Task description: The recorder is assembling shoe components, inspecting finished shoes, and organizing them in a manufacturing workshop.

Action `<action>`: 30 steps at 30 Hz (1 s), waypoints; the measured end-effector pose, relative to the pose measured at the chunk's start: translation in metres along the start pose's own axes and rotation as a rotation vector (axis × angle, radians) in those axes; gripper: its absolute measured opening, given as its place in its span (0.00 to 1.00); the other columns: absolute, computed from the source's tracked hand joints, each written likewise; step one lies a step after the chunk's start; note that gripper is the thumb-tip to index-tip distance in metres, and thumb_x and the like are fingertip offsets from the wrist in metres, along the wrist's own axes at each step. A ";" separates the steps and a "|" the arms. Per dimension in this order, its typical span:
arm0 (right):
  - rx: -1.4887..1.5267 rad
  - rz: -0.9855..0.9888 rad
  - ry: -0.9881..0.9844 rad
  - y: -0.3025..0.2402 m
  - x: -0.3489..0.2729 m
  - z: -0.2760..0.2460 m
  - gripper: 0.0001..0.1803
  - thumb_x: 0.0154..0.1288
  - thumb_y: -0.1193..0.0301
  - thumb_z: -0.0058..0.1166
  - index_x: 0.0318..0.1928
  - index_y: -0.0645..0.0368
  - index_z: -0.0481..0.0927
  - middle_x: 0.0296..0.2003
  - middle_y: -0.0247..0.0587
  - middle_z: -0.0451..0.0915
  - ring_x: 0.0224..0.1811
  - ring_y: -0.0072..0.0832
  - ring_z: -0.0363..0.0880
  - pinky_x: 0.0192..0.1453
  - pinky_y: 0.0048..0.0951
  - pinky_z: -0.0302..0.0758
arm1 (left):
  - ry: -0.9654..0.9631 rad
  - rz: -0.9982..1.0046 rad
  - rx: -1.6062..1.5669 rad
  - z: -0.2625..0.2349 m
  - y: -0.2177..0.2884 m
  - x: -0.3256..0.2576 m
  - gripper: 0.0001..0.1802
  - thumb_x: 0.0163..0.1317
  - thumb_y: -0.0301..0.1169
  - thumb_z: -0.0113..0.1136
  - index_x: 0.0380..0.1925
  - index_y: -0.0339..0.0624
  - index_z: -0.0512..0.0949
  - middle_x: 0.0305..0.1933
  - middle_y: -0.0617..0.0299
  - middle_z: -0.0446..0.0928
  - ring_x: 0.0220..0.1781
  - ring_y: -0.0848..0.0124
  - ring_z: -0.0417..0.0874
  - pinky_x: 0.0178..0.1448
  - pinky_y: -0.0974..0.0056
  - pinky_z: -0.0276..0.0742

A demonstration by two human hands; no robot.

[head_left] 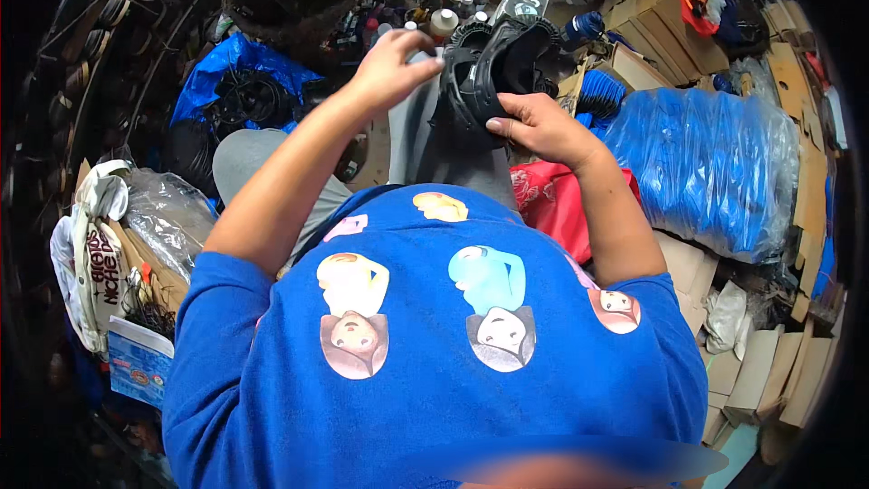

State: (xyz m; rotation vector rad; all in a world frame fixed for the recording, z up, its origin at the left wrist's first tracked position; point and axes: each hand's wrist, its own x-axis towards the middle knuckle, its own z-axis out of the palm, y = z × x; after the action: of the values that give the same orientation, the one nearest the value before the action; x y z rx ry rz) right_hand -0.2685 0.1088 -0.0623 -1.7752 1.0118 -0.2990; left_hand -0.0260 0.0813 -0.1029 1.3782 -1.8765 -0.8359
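Above my lap is a black, strapped piece of footwear (471, 95) that looks like a sandal, with curved bands and a ridged, tread-like edge. My right hand (539, 127) grips its near right side, thumb and fingers pressed on the black band. Just left of it, my left hand (398, 68) is raised with thumb and forefinger apart, not touching the footwear. Something pale shows between those fingers; whether it is held or lies behind them I cannot tell. A second black curved part (525, 50) stands up behind, partly overlapped.
Several bottles (444, 23) stand beyond my hands, beside a clear container (523, 2). To the right lie a plastic-wrapped blue bundle (701, 163), a red bag (561, 204) and cardboard boxes (665, 27). At left are a blue sack (244, 63) and a white cloth bag (86, 254).
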 end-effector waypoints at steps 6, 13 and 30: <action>-0.211 0.093 -0.047 -0.035 0.007 0.002 0.17 0.52 0.61 0.61 0.33 0.62 0.74 0.23 0.45 0.75 0.27 0.30 0.72 0.36 0.31 0.70 | -0.419 0.083 0.201 0.010 0.010 0.057 0.32 0.43 0.39 0.62 0.53 0.46 0.72 0.52 0.44 0.72 0.54 0.55 0.74 0.56 0.59 0.69; -0.472 -0.042 0.095 -0.025 0.016 0.016 0.23 0.41 0.65 0.70 0.35 0.65 0.76 0.26 0.44 0.78 0.30 0.26 0.77 0.38 0.30 0.73 | -0.120 0.110 0.387 0.036 0.015 0.069 0.16 0.49 0.38 0.58 0.33 0.38 0.80 0.31 0.45 0.78 0.38 0.52 0.80 0.44 0.57 0.75; -0.483 0.076 -0.384 -0.022 0.065 0.038 0.21 0.42 0.62 0.64 0.37 0.61 0.79 0.39 0.48 0.79 0.42 0.35 0.77 0.49 0.33 0.72 | 0.060 0.494 -0.220 -0.009 0.066 -0.021 0.11 0.56 0.30 0.55 0.38 0.37 0.74 0.37 0.55 0.72 0.38 0.62 0.74 0.45 0.63 0.70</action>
State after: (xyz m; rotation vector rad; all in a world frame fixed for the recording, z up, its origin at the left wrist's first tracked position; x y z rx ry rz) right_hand -0.1943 0.0881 -0.0760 -2.1082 0.9139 0.3550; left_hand -0.0499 0.1164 -0.0479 0.7491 -1.8957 -0.7104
